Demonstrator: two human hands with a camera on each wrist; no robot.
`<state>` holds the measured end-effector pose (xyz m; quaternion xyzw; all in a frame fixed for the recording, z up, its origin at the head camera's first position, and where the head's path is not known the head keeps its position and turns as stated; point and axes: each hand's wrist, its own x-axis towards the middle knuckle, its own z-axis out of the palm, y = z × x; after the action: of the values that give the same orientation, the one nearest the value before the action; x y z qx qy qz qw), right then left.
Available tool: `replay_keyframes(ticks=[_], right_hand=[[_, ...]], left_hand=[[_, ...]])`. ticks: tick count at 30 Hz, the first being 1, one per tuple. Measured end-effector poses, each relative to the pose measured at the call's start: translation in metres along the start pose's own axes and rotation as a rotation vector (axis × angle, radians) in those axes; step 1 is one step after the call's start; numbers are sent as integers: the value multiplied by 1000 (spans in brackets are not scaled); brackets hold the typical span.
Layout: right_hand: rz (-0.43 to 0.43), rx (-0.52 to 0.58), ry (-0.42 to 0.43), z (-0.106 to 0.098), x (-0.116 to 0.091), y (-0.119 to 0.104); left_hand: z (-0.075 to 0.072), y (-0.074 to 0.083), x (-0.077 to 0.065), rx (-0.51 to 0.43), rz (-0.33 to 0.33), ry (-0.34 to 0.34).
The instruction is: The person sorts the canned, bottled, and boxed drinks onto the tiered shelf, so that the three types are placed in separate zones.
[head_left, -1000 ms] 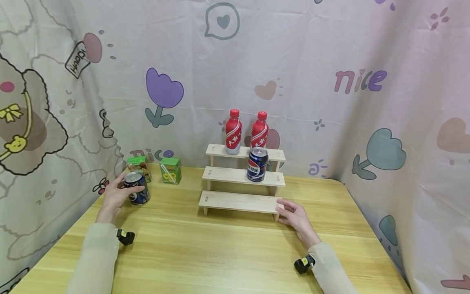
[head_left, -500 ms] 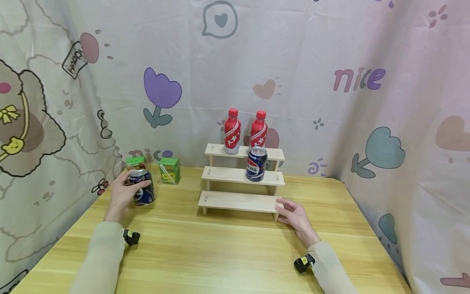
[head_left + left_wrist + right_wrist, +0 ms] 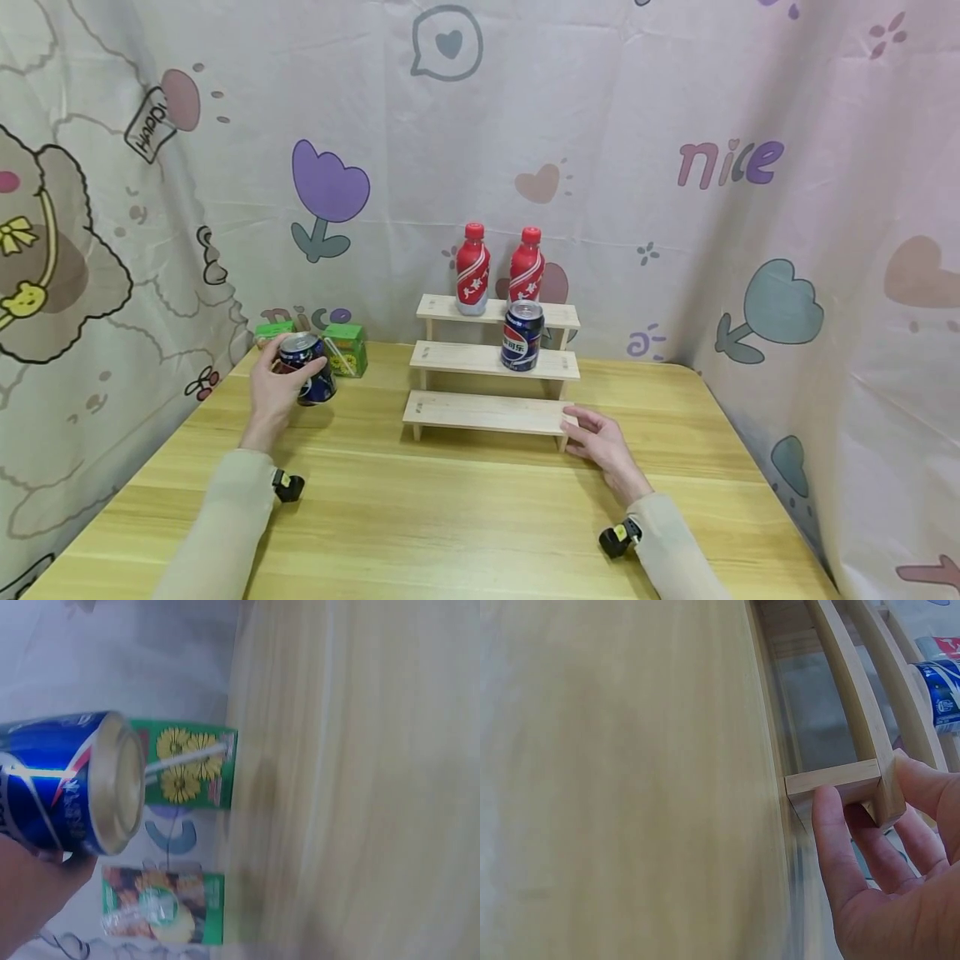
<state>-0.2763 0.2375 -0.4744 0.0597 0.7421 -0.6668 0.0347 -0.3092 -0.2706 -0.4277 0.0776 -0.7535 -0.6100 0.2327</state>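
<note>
My left hand (image 3: 274, 388) grips a blue soda can (image 3: 318, 388) by its side, thumb in front. In the left wrist view the can (image 3: 61, 780) is off the table, its bare bottom showing. Behind it stand two green drink cartons, one with a straw (image 3: 191, 791) and one with a food picture (image 3: 161, 904). At the right end of the lowest step of a three-step wooden shelf (image 3: 487, 412), my right hand (image 3: 600, 442) holds the corner. The right wrist view shows the thumb on top and fingers (image 3: 832, 840) against the leg.
Another blue soda can (image 3: 522, 336) stands on the middle step. Two red bottles, a left one (image 3: 472, 271) and a right one (image 3: 527, 265), stand on the top step. A printed curtain (image 3: 600, 100) hangs behind the wooden table (image 3: 450, 517).
My left hand has lifted the soda can off the table and carried it to the right, partly covering the cartons. My right hand has stayed at the shelf corner.
</note>
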Motion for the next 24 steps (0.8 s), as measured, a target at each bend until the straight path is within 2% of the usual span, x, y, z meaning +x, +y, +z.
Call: replay_keyframes(ticks=[3, 7, 15, 24], right_hand=[[0, -3, 6, -1, 5, 4], [3, -4, 5, -1, 5, 3], [1, -5, 3, -1, 4, 1], [5, -8, 2, -2, 4, 3]], left_hand=[[7, 0, 1, -46, 16, 22], [13, 2, 2, -68, 57, 18], [27, 19, 0, -71, 108, -10], [52, 30, -5, -85, 143, 48]])
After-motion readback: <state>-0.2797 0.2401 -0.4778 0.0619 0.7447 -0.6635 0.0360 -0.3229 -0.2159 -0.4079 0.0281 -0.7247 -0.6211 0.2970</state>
